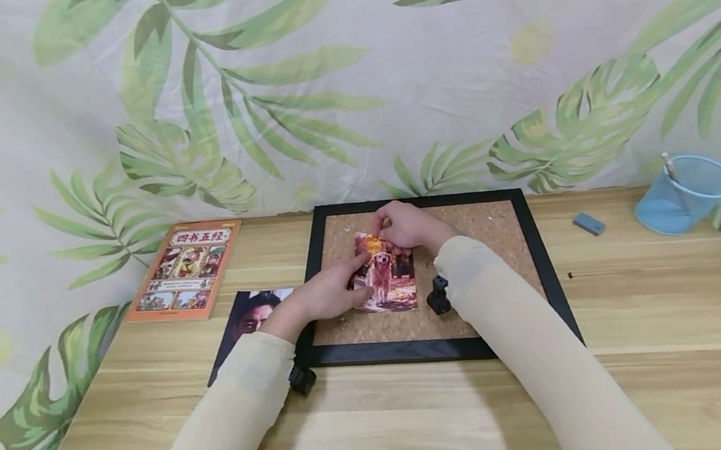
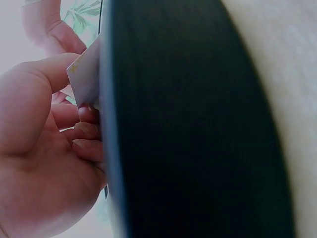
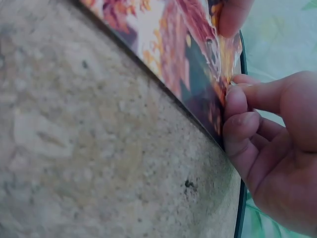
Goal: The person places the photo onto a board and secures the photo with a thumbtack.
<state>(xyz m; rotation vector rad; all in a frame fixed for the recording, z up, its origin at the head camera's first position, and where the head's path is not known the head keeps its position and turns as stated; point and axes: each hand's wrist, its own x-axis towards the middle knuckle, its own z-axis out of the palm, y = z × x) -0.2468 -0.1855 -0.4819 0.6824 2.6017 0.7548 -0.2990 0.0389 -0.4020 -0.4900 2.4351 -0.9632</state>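
A photo of a golden dog (image 1: 403, 296) lies against a black-framed cork board (image 1: 492, 240), left of its middle. My left hand (image 1: 323, 292) holds the photo's left side, thumb and finger spread on its face. In the left wrist view, a pale corner of the photo (image 2: 85, 82) shows between those fingers. At the photo's top edge is my right hand (image 1: 409, 225). Its thumb and forefinger (image 3: 237, 101) pinch a tiny, mostly hidden thing with a pale glint, which looks like a pushpin. The other right fingers curl in beside the photo's edge.
A portrait photo (image 1: 256, 307) lies left of the board, partly under my left forearm. Behind it is an orange book (image 1: 182, 275). To the right are a blue eraser-like block (image 1: 589, 222), a tiny dark bit (image 1: 569, 275) and a blue mesh pen cup (image 1: 679, 207).
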